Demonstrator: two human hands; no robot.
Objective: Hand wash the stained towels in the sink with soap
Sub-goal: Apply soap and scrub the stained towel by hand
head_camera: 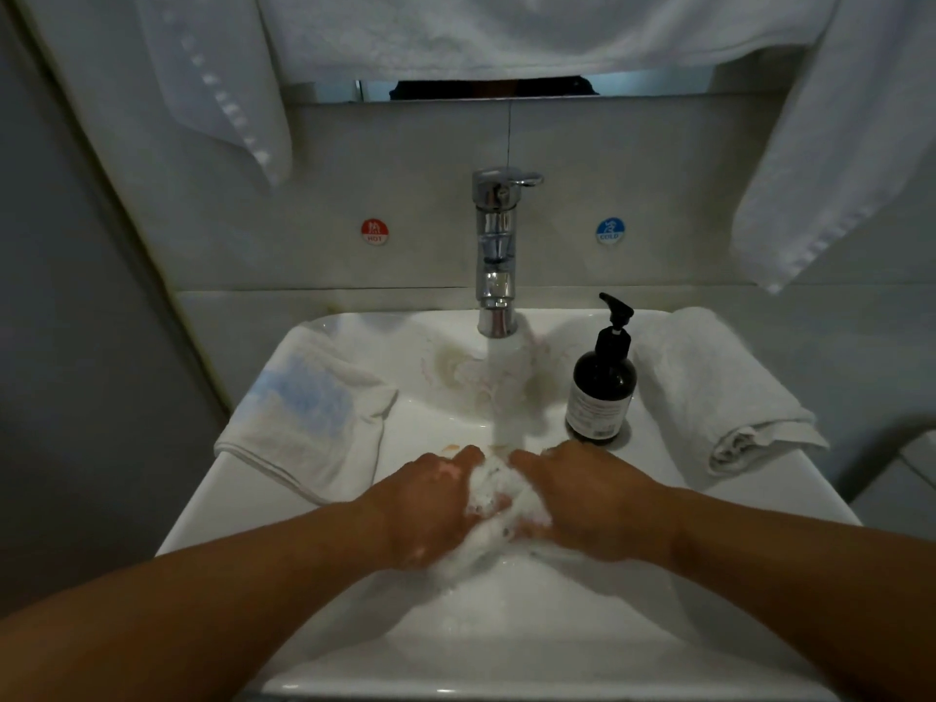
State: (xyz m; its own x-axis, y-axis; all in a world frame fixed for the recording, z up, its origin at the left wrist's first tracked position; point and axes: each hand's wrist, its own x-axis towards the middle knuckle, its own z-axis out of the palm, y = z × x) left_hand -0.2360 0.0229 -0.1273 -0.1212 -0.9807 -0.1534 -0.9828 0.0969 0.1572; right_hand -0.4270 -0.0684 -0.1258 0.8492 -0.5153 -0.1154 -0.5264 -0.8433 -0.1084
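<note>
Nearest me, low in the sink, my left grip and my right grip are both clamped on the sudsy towel, fingers curled into the wet cloth from either side, knuckles nearly meeting. The towel is bunched between my palms, its bulk running from my wrists away toward the tap, so its far end sits just under the falling water. Neither grip is nearer to it than the other. I judge this to be the scrubbing step, and the next rub turns on dragging one side against the other along that line. Beyond my left grip, a second towel with pale blue and faint orange marks lies draped over the sink's left rim, clear of the stream. Beyond my right grip stands the dark soap bottle with its black pump, just beside a folded white towel. The bottle's label is too small to read. Farther back the chrome tap runs, and on the wall a red sticker reads HOT and a blue sticker reads COLD.
</note>
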